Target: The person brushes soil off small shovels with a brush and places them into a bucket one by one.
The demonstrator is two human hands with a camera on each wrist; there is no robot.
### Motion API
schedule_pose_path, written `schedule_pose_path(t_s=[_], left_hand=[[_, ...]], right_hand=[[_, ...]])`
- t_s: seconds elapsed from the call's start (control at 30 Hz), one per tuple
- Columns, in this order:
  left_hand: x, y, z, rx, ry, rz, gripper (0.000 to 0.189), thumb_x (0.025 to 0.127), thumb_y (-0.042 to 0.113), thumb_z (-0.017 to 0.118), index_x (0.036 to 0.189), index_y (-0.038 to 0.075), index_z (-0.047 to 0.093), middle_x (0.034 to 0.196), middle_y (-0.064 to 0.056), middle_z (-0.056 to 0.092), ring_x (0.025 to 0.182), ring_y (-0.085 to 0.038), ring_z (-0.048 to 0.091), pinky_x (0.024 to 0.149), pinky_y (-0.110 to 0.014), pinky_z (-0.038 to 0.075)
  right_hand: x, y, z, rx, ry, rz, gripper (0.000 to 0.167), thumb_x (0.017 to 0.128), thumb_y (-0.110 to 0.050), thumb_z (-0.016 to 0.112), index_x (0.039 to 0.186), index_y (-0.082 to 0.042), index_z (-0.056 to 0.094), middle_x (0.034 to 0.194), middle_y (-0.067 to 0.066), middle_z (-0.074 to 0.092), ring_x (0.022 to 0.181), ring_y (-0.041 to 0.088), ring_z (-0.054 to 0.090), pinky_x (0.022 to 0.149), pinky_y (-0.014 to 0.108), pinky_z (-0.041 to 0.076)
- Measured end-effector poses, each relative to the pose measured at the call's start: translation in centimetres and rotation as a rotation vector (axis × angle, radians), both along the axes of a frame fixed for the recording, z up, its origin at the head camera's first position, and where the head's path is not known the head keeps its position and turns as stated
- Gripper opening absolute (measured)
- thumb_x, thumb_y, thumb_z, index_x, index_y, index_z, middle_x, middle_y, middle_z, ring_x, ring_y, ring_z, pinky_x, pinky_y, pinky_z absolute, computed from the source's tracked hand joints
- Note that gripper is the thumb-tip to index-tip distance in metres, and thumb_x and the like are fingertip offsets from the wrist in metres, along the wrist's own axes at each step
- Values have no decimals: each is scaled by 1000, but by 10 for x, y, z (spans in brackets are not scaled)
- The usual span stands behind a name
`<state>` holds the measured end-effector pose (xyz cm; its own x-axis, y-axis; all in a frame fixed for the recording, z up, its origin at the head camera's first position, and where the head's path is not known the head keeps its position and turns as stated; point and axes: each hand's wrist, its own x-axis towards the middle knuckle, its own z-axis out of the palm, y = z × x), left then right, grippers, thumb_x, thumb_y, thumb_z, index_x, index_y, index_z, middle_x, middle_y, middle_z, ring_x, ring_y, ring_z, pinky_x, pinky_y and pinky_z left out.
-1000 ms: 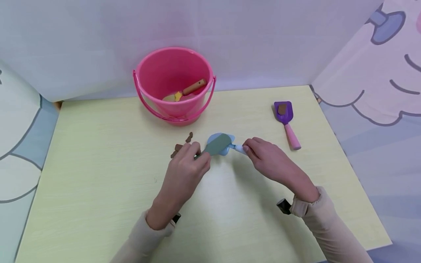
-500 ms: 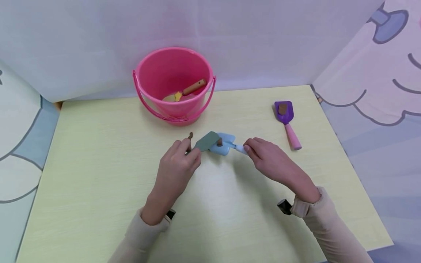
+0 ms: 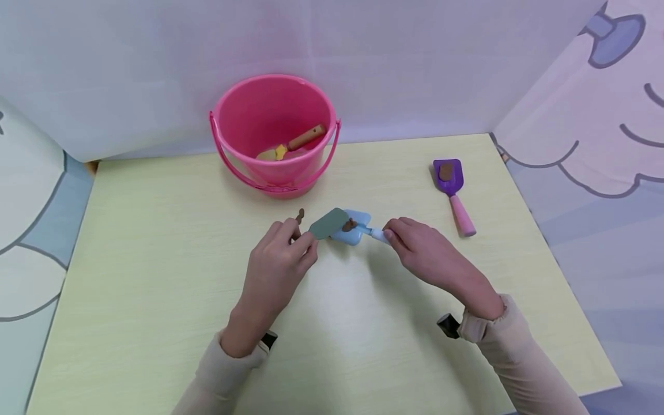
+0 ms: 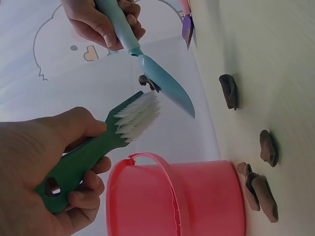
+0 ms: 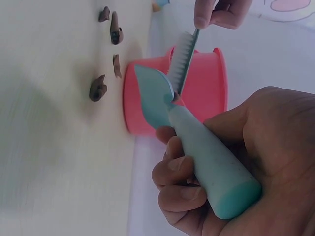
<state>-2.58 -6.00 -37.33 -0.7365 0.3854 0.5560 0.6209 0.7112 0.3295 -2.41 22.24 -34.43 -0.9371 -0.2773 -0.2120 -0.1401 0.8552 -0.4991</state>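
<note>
My left hand (image 3: 275, 259) grips a green brush (image 3: 329, 223), its white bristles (image 4: 139, 115) turned toward the blade of a light blue toy shovel (image 3: 362, 218). The handle of that shovel is wrapped in the fingers of my right hand (image 3: 433, 253). A small brown curled piece (image 3: 350, 225) sits on the blade, right at the tip of the brush. On the table below, several more brown pieces (image 4: 267, 147) lie scattered, mostly hidden behind my left hand in the head view. The shovel blade is held above the tabletop in both wrist views.
A pink bucket (image 3: 270, 173) stands at the back, with a wooden-handled tool (image 3: 307, 137) inside. To the right lies a purple toy shovel (image 3: 456, 187) with a pink handle and a brown piece (image 3: 445, 172) on it. A pale wall sheet borders the table (image 3: 155, 230).
My left hand has moved left with the brush, uncovering the blue blade and the brown piece on it. That piece has since shifted slightly. My right hand and the shovel have stayed nearly still.
</note>
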Motion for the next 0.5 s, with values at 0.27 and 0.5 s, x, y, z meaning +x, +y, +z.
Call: schedule_pose_path(t_s=[0.27,0.5], left_hand=[[3,7,2,0,5,-28,9,83,8,84,90,7,78,83,-6,56,75,-19,53,59,-26,53],[4,8,5,18,-10,-36,12,83,11,86,90,7,77,83,-5,56,76,-18,54,60,-26,53]], right_hand=[[0,-3,-1,11,10,10,23,112,-22,45,115,-11,65,95,2,60,75,16,51,68,31,44],[0,-6,-2,27,21,17,22,111,-22,46,114,-10,65,94,2,59,75,15,50,67,31,44]])
